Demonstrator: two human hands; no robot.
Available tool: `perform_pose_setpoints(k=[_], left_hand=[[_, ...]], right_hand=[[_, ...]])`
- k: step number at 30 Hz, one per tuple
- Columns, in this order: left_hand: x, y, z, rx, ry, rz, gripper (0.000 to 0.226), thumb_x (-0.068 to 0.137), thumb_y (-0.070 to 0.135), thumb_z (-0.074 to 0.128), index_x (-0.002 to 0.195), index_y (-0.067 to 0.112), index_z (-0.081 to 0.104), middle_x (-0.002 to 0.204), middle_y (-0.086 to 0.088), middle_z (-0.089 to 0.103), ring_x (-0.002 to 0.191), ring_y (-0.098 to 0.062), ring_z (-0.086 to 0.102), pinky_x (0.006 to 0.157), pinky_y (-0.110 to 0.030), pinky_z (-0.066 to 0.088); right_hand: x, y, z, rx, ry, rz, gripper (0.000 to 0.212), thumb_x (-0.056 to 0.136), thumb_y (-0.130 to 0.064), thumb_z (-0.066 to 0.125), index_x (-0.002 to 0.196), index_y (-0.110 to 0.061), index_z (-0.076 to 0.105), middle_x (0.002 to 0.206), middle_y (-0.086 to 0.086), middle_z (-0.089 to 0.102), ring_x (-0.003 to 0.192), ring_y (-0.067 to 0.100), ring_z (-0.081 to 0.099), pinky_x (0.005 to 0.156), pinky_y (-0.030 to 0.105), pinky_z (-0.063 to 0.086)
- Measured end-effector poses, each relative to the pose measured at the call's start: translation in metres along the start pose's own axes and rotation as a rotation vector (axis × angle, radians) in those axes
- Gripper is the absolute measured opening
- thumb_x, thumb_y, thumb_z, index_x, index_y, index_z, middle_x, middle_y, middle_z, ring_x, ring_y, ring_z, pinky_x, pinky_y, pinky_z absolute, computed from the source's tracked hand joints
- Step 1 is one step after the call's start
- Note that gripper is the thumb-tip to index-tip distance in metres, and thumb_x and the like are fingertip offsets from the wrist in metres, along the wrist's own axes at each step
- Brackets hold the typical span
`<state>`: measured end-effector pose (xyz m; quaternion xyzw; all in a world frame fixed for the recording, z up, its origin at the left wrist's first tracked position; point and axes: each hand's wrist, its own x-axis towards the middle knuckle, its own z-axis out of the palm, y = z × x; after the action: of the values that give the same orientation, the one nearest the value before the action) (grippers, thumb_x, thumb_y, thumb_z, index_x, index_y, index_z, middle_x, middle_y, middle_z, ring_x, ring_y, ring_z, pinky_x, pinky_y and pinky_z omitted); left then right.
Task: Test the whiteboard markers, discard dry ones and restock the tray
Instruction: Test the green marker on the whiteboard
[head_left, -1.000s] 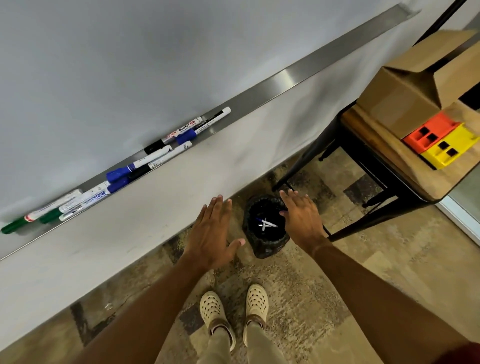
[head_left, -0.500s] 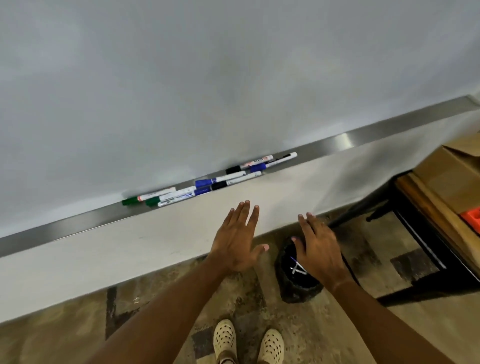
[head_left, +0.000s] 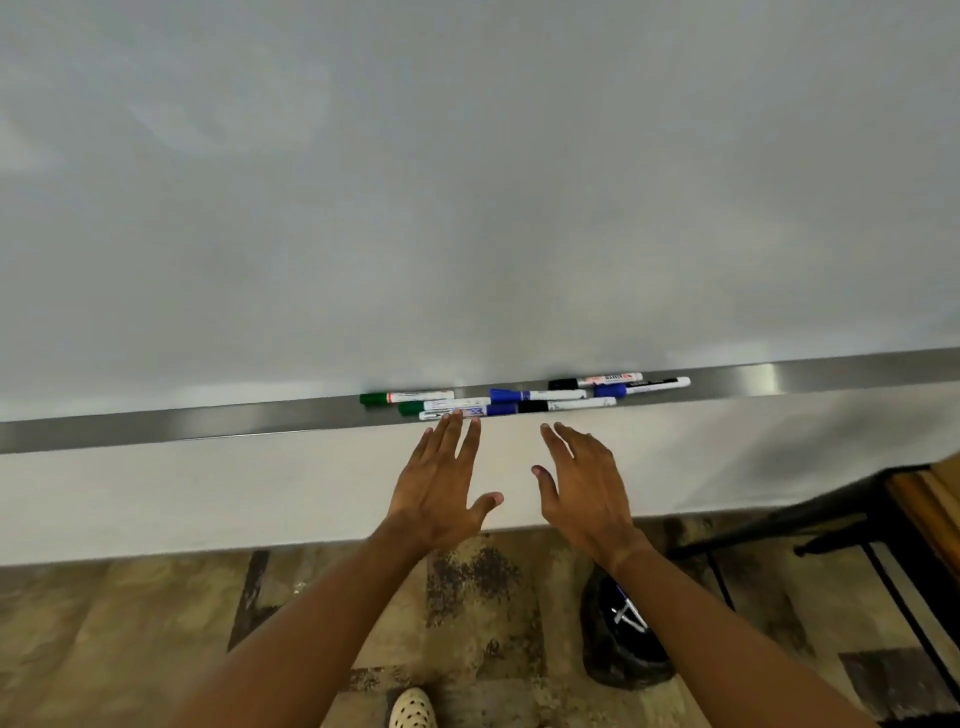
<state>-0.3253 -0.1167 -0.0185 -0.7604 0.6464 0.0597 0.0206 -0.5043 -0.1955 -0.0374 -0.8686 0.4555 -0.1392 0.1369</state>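
Observation:
Several markers lie on the metal tray (head_left: 208, 423) under the whiteboard (head_left: 467, 182): a green-capped marker (head_left: 405, 398), a blue-capped marker (head_left: 537, 395), a black-capped marker (head_left: 595, 382) and others beside them. My left hand (head_left: 441, 483) is spread flat, its fingertips at the tray's front edge just below the nearest marker (head_left: 467, 413). My right hand (head_left: 584, 483) is open and empty, a little below the tray. A black bin (head_left: 623, 639) on the floor holds discarded markers and is partly hidden by my right forearm.
A black-framed wooden table (head_left: 914, 514) stands at the right edge. Below the whiteboard runs a white wall strip above a patterned brown floor. One pale shoe (head_left: 413, 709) shows at the bottom.
Both hands have risen from over the bin toward the tray. The view has tilted up, so the cardboard box and coloured blocks on the table are out of sight.

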Motion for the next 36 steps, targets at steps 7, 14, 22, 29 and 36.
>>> perform_pose_setpoints(k=[7,14,22,29,36], left_hand=[[-0.017,-0.078,-0.009,0.004,0.054,-0.105,0.092,0.087,0.072,0.025,0.148,0.016,-0.016,0.156,-0.009,-0.016,0.144,-0.024,-0.014,0.113,-0.035,-0.007],[-0.019,-0.147,-0.005,0.016,0.085,-0.136,0.095,0.085,0.074,0.021,0.149,0.014,-0.012,0.156,-0.013,-0.017,0.143,-0.026,-0.016,0.118,-0.04,-0.002],[-0.012,-0.187,0.002,-0.018,0.083,-0.095,0.096,0.085,0.073,0.024,0.149,0.011,-0.011,0.156,-0.014,-0.016,0.143,-0.027,-0.017,0.117,-0.041,-0.005],[-0.014,-0.206,0.005,-0.057,0.101,-0.037,0.088,0.09,0.064,0.028,0.149,0.008,-0.005,0.157,-0.015,-0.007,0.145,-0.026,-0.01,0.116,-0.036,-0.008],[-0.011,-0.218,-0.006,-0.109,0.197,-0.038,0.072,0.096,0.05,0.036,0.15,0.01,0.01,0.157,-0.011,0.011,0.145,-0.024,0.007,0.119,-0.039,0.007]], right_hand=[[0.057,-0.081,0.024,-0.009,0.087,-0.177,0.04,0.087,-0.024,0.066,0.124,-0.009,0.06,0.118,0.01,0.066,0.11,0.029,0.061,0.096,0.042,0.047],[0.108,-0.147,0.054,-0.034,0.104,-0.262,0.034,0.082,-0.016,0.07,0.114,-0.007,0.065,0.108,0.01,0.068,0.098,0.028,0.063,0.089,0.04,0.049],[0.136,-0.177,0.079,-0.213,-0.057,-0.182,0.021,0.084,-0.019,0.063,0.104,-0.014,0.065,0.105,0.006,0.066,0.1,0.023,0.058,0.091,0.036,0.042],[0.14,-0.189,0.088,-0.265,-0.066,-0.169,0.024,0.079,-0.003,0.062,0.1,-0.012,0.068,0.102,0.007,0.066,0.099,0.025,0.058,0.089,0.036,0.043],[0.136,-0.207,0.077,-0.207,0.086,-0.321,0.036,0.059,0.0,0.082,0.091,-0.013,0.072,0.087,0.005,0.069,0.083,0.027,0.064,0.078,0.04,0.052]])
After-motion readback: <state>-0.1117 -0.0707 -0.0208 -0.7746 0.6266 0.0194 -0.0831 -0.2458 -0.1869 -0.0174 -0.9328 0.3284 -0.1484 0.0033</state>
